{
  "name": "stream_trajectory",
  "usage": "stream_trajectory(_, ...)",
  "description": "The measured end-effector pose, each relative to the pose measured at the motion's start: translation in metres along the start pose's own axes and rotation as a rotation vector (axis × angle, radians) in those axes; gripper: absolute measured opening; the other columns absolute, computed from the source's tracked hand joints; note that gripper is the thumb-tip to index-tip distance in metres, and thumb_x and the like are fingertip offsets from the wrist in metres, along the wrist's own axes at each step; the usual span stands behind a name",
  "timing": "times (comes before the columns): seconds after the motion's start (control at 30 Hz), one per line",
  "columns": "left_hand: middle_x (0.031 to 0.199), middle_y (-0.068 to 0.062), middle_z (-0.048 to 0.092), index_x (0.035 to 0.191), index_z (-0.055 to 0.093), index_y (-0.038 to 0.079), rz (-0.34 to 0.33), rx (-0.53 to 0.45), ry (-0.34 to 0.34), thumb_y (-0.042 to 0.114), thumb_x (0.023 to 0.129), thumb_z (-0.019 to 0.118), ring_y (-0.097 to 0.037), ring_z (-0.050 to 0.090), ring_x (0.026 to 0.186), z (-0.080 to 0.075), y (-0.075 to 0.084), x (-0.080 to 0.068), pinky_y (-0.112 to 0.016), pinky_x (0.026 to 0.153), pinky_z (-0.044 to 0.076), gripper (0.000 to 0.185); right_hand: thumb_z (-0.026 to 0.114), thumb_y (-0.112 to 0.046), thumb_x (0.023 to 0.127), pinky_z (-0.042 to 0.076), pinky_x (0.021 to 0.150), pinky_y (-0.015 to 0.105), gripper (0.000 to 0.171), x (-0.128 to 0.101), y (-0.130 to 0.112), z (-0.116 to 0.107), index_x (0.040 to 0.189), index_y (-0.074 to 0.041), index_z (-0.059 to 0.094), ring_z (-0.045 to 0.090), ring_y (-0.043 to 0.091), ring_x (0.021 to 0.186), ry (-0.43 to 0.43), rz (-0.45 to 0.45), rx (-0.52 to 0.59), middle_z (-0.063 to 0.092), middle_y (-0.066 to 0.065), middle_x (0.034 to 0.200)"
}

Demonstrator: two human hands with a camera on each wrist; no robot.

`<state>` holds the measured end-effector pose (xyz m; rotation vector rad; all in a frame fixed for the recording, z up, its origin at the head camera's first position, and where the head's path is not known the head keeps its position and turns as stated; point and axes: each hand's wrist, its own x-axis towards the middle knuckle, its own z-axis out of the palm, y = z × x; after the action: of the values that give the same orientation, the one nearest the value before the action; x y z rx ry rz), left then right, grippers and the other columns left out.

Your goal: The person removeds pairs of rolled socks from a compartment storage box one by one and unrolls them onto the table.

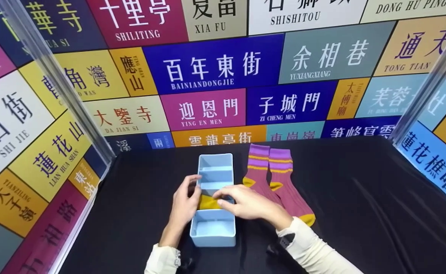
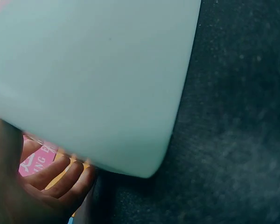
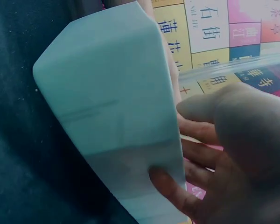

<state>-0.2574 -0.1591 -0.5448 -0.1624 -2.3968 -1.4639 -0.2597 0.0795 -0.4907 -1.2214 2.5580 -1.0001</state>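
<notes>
We see both hands at the box: the right hand (image 1: 246, 203) reaches across the third compartment from the far end, fingertips pinched on a folded yellow sock (image 1: 209, 203) that lies in it. The left hand (image 1: 185, 201) is on the opposite side, fingers curled over the left wall and onto the same yellow sock, so each grip is closed on it from its own side. The sock sits between the two hands, inside the long pale-blue plastic divider box (image 1: 215, 233); the compartments on either side of it show bare blue floor. From the left wrist view we get the box's smooth outer wall (image 2: 98, 79) filling the frame, the left hand's fingers (image 2: 56, 175) bent beneath it. From the right wrist view the box's wall (image 3: 112, 116) stands just beside the right hand's fingers (image 3: 170, 186). Just right of the box, touching the right forearm, lies a pair of purple ribbed socks with yellow bands, heels and toes (image 1: 276, 179), flat on the black-clothed surface (image 1: 360, 213).
</notes>
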Motion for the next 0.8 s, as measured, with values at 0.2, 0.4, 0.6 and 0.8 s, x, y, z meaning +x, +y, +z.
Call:
stream_trajectory(0.2, 0.133, -0.014, 0.075, 0.134, 0.068, 0.015, -0.027, -0.018, 0.014, 0.013, 0.105, 0.066, -0.019, 0.078, 0.105, 0.002, 0.000, 0.000, -0.046, 0.100, 0.058, 0.029, 0.073, -0.026, 0.104, 0.061, 0.096, 0.038, 0.025, 0.012, -0.001, 0.004, 0.125, -0.015, 0.081, 0.078, 0.016, 0.107, 0.057, 0.049, -0.095, 0.083, -0.003, 0.116)
stream_trajectory(0.4, 0.134, -0.014, 0.074, 0.133, 0.067, 0.015, -0.039, -0.037, 0.020, 0.012, 0.105, 0.066, -0.020, 0.078, 0.106, 0.002, -0.001, 0.000, -0.046, 0.098, 0.059, 0.028, 0.085, -0.030, 0.095, 0.063, 0.085, 0.035, 0.025, 0.022, -0.001, 0.003, 0.119, -0.024, 0.084, 0.080, 0.012, 0.099, 0.064, 0.102, -0.177, 0.084, -0.007, 0.110)
stream_trajectory(0.6, 0.135, -0.014, 0.074, 0.132, 0.065, 0.014, -0.040, -0.047, 0.022, 0.011, 0.106, 0.066, -0.022, 0.077, 0.108, 0.002, -0.002, -0.001, -0.046, 0.098, 0.059, 0.026, 0.077, -0.032, 0.102, 0.059, 0.071, 0.030, 0.017, 0.026, 0.001, 0.003, 0.116, -0.029, 0.086, 0.076, 0.012, 0.089, 0.041, -0.010, -0.297, 0.083, -0.013, 0.107)
stream_trajectory(0.8, 0.133, -0.010, 0.075, 0.131, 0.065, 0.015, -0.035, -0.028, 0.024, 0.013, 0.107, 0.065, -0.021, 0.077, 0.109, 0.003, -0.003, -0.001, -0.045, 0.100, 0.059, 0.024, 0.085, -0.043, 0.094, 0.060, 0.072, 0.031, 0.036, 0.032, -0.001, -0.001, 0.124, -0.024, 0.084, 0.074, 0.015, 0.085, -0.047, -0.002, -0.347, 0.084, -0.006, 0.108)
